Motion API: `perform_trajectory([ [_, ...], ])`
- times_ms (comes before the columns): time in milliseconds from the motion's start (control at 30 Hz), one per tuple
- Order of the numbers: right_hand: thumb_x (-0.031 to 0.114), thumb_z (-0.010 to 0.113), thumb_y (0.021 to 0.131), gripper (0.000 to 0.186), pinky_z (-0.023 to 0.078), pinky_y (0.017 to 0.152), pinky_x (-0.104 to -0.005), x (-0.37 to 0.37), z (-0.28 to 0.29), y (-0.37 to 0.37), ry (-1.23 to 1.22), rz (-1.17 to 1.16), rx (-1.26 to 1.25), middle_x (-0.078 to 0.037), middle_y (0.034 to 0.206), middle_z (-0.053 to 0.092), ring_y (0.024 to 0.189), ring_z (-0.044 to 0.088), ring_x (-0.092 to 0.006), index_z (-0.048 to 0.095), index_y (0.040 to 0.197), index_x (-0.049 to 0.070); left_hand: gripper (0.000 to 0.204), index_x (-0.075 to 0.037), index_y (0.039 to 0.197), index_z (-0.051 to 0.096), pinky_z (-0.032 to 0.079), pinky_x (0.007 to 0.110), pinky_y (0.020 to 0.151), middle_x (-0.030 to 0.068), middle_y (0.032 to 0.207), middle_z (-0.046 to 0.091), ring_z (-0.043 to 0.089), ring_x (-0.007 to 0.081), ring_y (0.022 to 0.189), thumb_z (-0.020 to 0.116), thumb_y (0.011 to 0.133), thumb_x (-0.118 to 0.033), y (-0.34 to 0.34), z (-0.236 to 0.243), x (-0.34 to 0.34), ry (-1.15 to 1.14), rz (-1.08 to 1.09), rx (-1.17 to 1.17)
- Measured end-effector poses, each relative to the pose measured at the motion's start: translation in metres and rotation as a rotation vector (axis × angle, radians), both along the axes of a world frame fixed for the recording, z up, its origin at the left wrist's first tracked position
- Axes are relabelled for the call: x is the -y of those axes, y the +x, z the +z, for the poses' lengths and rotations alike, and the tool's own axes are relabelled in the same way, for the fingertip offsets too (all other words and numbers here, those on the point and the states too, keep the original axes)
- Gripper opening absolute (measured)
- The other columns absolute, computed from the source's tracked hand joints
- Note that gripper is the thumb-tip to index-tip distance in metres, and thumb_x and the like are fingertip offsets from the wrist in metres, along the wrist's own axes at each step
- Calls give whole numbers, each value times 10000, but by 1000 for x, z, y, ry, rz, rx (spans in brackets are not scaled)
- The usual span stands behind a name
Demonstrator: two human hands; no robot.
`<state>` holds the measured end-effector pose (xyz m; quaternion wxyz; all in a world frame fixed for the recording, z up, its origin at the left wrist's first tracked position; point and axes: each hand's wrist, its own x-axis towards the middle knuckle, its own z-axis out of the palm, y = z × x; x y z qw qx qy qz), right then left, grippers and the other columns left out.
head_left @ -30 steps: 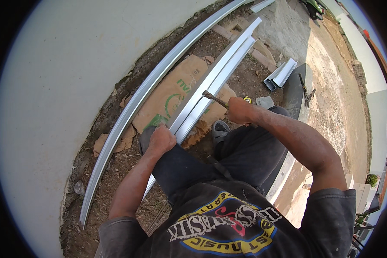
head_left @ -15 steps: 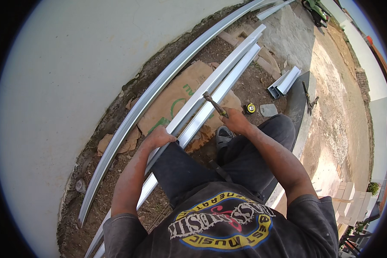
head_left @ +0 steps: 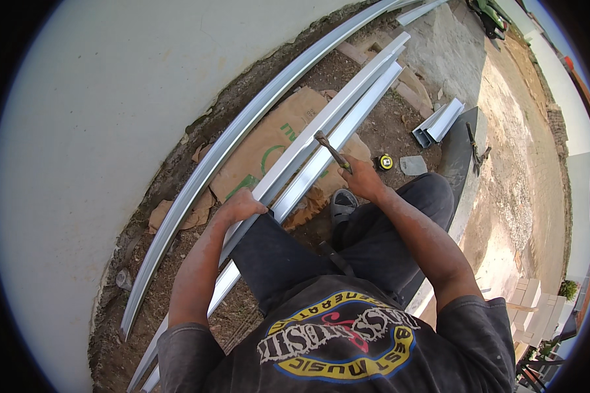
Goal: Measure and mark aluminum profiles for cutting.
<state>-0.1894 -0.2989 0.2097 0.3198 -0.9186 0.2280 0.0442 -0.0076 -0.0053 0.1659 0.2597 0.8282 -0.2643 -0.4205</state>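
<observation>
Bright daylight | ground [head_left: 514,177] at right sunlit; wall [head_left: 111,144] shaded | white glare on metal profiles [head_left: 300,185] | edges bowed, corners black

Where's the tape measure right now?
In the head view, the tape measure lies on the ground right of centre, between the right hand and a pale flat piece.

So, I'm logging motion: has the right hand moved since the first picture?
Yes: the right hand has shifted left relative to the tape measure it partly covered earlier.
</observation>
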Motion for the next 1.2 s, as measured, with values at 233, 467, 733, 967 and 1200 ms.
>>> perform_trajectory([
  [233,241,607,925,431,473,834,-521,-1,-3,2,0,-18,39,-295,965,657,962,611,-474,527,1285,19,526,162,775,626,499,409,758,286,773,639,662,334,758,747,612,-324,1,-3,0,-43,9,10],
  [467,230,617,911,380,486,806,-520,-2,-4,2,-8,-43,56,-309,924,654,918,623,-478,572,1174,-41,518,166,791,631,504,405,774,299,806,647,675,339,803,737,613,-308,2,1,3,-18,-9,-10],
  [733,173,627,852,308,530,790,-500,11,46,11,-132,43,-297,-357,873,641,902,650,-479,626,858,-134,494,161,1047,586,506,436,873,368,962,636,645,465,970,626,692,-179,-22,2,14,-39,-59,192],
  [967,112,580,830,275,547,785,-467,18,97,27,-66,69,-681,-366,917,645,934,665,-441,642,864,-153,455,130,1086,545,489,487,902,379,956,625,613,486,1014,586,736,-158,-53,3,17,24,78,363],
  [1200,183,632,866,350,500,851,-490,-7,28,7,-9,-36,-192,-332,1004,644,983,625,-465,624,1097,-80,591,152,1001,635,509,410,833,317,959,661,671,394,903,718,640,-308,-1,-1,0,-44,-36,26],
])
